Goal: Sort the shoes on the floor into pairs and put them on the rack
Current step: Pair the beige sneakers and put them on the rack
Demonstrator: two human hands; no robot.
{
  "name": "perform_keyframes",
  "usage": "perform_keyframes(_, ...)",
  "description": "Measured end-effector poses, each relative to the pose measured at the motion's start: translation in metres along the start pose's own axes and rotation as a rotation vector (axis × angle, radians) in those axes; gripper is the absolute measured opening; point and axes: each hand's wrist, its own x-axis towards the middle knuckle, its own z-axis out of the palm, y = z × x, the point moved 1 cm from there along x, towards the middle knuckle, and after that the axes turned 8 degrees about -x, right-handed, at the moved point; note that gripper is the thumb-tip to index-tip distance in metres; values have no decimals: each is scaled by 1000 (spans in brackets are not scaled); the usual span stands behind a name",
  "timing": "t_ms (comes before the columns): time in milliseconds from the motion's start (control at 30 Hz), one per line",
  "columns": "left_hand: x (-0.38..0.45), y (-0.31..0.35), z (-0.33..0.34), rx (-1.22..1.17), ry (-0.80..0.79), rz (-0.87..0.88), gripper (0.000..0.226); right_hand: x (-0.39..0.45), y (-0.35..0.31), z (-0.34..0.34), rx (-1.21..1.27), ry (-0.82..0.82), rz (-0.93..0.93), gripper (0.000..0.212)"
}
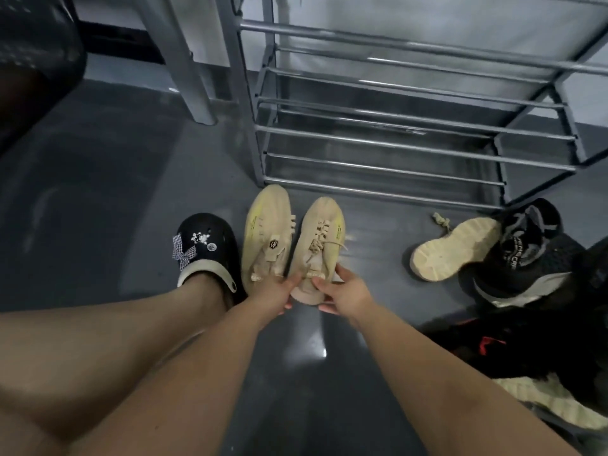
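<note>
Head view looked down on a dark grey floor [115, 192] with a metal shoe rack [394, 126] standing at its far side, its bars bare. Two beige sneakers sat side by side on the floor just in front of the rack's lowest rail, toes toward it: the left beige sneaker [268, 232] and the right beige sneaker [320, 245], touching or nearly so. Left hand [274, 292] gripped the heel end of the left beige sneaker, thumb reaching onto the shoe beside it. Right hand [342, 292] pinched the heel of the right beige sneaker, fingers curled round its back. A black clog [205, 248] with charms, worn on the person's foot, sat just left of the pair. To the right lay a tipped beige shoe [455, 250], sole up, against a heap of black sneakers [523, 248].
</note>
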Motion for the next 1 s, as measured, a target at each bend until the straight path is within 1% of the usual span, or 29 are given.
perform_keyframes(67, 6, -6, 3, 21, 40, -25, 50, 9, 5, 1, -36, -3, 26, 63)
perform_keyframes(133, 10, -9, 4, 108, 123, -14, 47, 16, 11, 1, -61, 1, 42, 67)
perform_keyframes(200, 8, -5, 1, 274, 307, 44, 40, 22, 16, 0, -88, 8, 43, 69)
perform_keyframes(267, 9, -2, -6, 360, 504, 120, 34, 27, 19, -3, -114, 14, 38, 66)
perform_keyframes(300, 10, -1, -10, 355, 563, 141, 34, 31, 20, -3, -120, 18, 34, 64)
perform_keyframes(367, 15, -6, -16, 338, 614, 144, 38, 36, 24, -3, -121, 36, 23, 65)
perform_keyframes(433, 20, -10, -18, 386, 601, 89, 48, 39, 25, -1, -107, 61, 22, 69)
perform_keyframes(533, 25, -12, -14, 471, 522, 23, 58, 40, 24, 1, -24, 71, 64, 71)
perform_keyframes(667, 28, -9, -14, 386, 525, -65, 75, 39, 23, 1, 20, 70, 89, 66)
perform_keyframes(733, 29, -4, -17, 376, 509, -125, 76, 39, 23, 0, 49, 72, 101, 65)
perform_keyframes(800, 34, -3, -20, 333, 483, -181, 64, 39, 23, 0, 45, 76, 115, 64)
perform_keyframes(867, 40, -8, -20, 189, 452, -203, 53, 40, 23, -1, 22, 79, 127, 63)
perform_keyframes(900, 41, -11, -20, 80, 429, -207, 52, 40, 24, -2, 20, 79, 131, 62)
perform_keyframes(1000, 37, -18, -16, -322, 331, -209, 61, 42, 25, -12, 32, 79, 137, 61)
